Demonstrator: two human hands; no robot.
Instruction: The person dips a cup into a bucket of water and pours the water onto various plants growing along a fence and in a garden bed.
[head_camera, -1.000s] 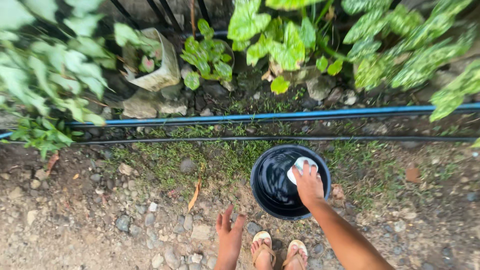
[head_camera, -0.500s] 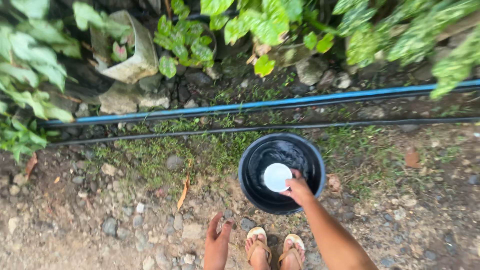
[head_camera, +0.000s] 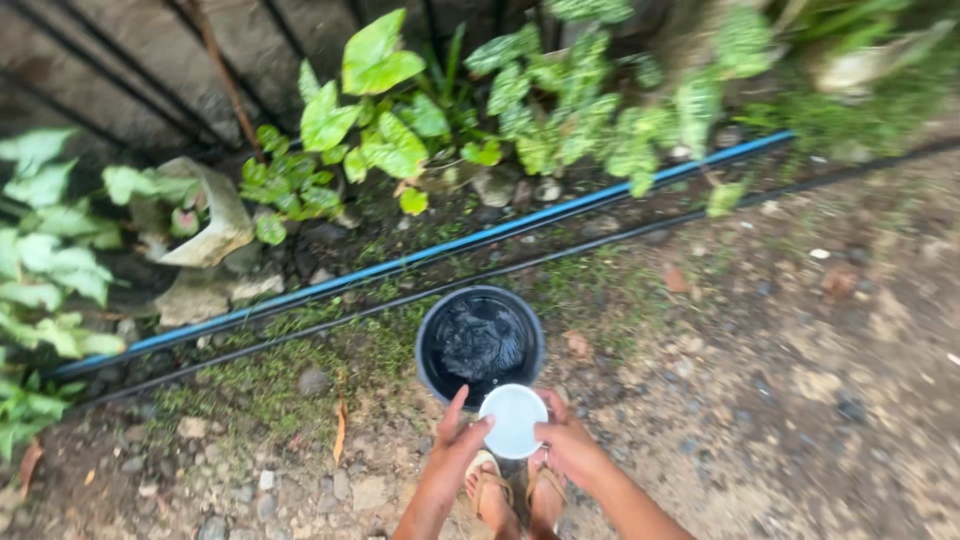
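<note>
Where two sandalled feet (head_camera: 518, 493) stand on the gravel ground (head_camera: 800, 400), the left hand (head_camera: 461, 440) and right hand (head_camera: 566, 442) hold a small white cup (head_camera: 513, 420) between them, each grip closed on its rim from either side. The cup sits just over the near rim of a black bucket (head_camera: 480, 345) of dark water. Beyond the bucket run a black hose (head_camera: 640, 235) and a blue pipe (head_camera: 480, 238), then leafy plants (head_camera: 400, 130) and a tilted pale pot (head_camera: 215, 215).
</note>
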